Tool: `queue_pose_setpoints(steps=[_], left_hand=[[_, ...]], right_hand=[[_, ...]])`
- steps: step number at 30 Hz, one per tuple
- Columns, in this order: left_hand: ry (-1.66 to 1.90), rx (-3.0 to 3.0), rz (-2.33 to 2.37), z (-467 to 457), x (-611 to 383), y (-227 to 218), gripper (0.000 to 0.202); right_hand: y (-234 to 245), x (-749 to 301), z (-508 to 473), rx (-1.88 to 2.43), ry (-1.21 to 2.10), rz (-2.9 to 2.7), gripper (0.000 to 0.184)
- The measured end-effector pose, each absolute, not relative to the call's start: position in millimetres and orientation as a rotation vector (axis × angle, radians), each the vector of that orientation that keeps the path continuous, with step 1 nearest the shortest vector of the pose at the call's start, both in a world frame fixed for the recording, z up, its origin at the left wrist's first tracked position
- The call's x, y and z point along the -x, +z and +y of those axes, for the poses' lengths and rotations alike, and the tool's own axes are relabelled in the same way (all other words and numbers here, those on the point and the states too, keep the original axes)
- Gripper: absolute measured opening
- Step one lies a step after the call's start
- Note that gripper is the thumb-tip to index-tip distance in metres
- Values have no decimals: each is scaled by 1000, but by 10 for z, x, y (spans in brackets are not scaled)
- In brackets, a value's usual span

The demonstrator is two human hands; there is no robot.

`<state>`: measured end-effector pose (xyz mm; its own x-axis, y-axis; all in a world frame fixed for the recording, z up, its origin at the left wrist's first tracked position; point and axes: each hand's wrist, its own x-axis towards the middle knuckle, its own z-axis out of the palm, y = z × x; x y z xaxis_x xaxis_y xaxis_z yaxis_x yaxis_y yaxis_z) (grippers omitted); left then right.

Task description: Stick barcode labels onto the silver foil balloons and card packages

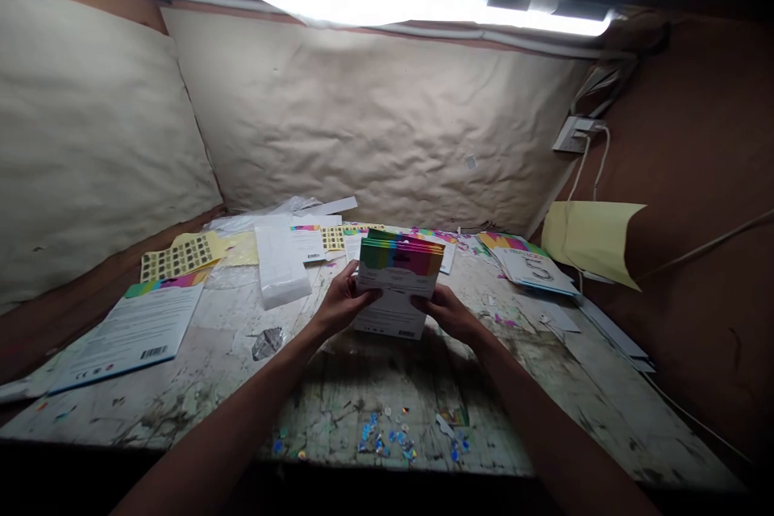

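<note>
Both my hands hold a thick stack of rainbow-edged printed cards (399, 278) up above the bench. My left hand (342, 302) grips its left side, and my right hand (444, 314) grips its right side. The card faces are white and partly hidden by my fingers. Just beyond my left hand lies a white plastic-wrapped packet (281, 266). A loose printed card with a barcode (130, 334) sits further left, and sheets of small stickers (180, 256) lie behind it.
The scuffed workbench (387, 411) carries shiny blue scraps (380, 439) near its front edge and crumpled foil (267, 343). A pile of printed cards (526, 264) lies at the right. A yellow sheet (592, 242) hangs on the right wall below a socket (574, 134).
</note>
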<state>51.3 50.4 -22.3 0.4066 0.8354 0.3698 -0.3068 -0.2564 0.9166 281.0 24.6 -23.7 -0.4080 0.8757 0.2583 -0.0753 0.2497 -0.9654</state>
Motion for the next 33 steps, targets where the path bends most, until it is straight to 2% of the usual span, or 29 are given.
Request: queue_pose_setpoints(steps=[6,12,19,33], left_hand=[[1254,-1406,573,480,-522,-217,56],[1233,-1462,610,465,-529,-241,42],[1321,-1478,667,426,-589,-286,38],[1395,-1512,727,411,-622,-264,44]], right_hand=[[-299,-2736,256,793,1262,-1434,43],[-290,-2665,252,824,1207,-1354,39],[-329,-2633,250,864,1157,-1340,37],[-378,-2617,288,858,1129,-1327,36]])
